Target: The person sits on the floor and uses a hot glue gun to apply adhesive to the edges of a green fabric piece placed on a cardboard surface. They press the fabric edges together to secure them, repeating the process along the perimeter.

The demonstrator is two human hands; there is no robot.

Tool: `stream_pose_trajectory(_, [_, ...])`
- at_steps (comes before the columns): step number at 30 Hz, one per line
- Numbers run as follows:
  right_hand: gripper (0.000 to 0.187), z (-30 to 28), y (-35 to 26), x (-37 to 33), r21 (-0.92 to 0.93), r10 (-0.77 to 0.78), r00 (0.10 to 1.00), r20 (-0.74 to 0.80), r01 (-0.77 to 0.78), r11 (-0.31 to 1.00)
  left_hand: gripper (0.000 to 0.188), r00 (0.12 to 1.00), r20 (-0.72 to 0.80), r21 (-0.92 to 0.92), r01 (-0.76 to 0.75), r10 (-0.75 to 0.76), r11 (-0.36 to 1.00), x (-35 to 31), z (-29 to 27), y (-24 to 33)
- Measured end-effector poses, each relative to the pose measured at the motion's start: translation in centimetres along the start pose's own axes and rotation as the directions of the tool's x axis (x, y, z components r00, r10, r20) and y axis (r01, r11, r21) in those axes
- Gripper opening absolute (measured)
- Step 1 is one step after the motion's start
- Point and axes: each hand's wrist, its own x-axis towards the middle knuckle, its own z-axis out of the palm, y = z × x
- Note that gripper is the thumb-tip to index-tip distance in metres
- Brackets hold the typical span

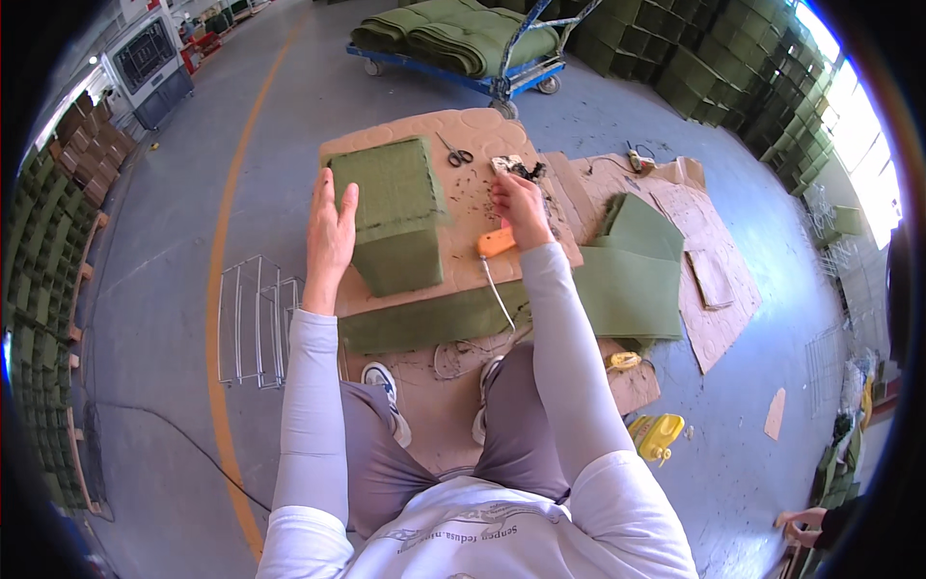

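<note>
A green fabric-covered box [386,193] stands on a cardboard-topped work surface [463,275] in front of me. My left hand [332,232] is open, fingers stretched out along the box's left side. To the right of the box, my right hand [522,210] has its fingers curled together; whatever they hold, if anything, is too small to name. Just beyond its fingertips lies a small whitish object [503,164] beside dark scraps [530,172]. An orange-handled tool [496,242] with a white cord rests below my right hand. Black-handled scissors [459,154] lie behind the box.
Green sheets [627,289] lie at right over cardboard. A yellow bottle [658,436] and a wire frame [256,323] are on the floor. Beyond stands a blue cart [463,79] with folded green material. Another person's hand [803,528] shows at lower right.
</note>
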Motion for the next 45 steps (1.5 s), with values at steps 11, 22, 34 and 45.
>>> stream_pose_trajectory(11, [0.04, -8.7, 10.6, 0.6, 0.051, 0.414, 0.822, -0.392, -0.43, 0.901, 0.07, 0.999, -0.043, 0.021, -0.026, 0.027, 0.999, -0.1, 0.9, 0.9])
stream_pose_trajectory(22, [0.065, -0.7, 9.9, 1.8, 0.212, 0.381, 0.65, -0.657, -0.325, 0.922, 0.067, 0.997, -0.068, 0.018, 0.027, -0.026, 0.999, -0.6, -0.3, 0.5])
stream_pose_trajectory(34, [0.03, -5.9, 6.7, 0.9, 0.523, 0.325, 0.89, -0.32, -0.12, 0.844, 0.067, 0.997, -0.077, -0.021, 0.024, -0.026, 0.999, -0.2, 0.6, 0.5])
stream_pose_trajectory(45, [0.021, -3.5, -1.8, -8.4, -0.103, -0.106, 0.992, 0.063, 0.112, 0.988, 0.071, 0.997, -0.067, -0.043, 0.029, -0.032, 0.999, 0.4, -0.5, -0.8])
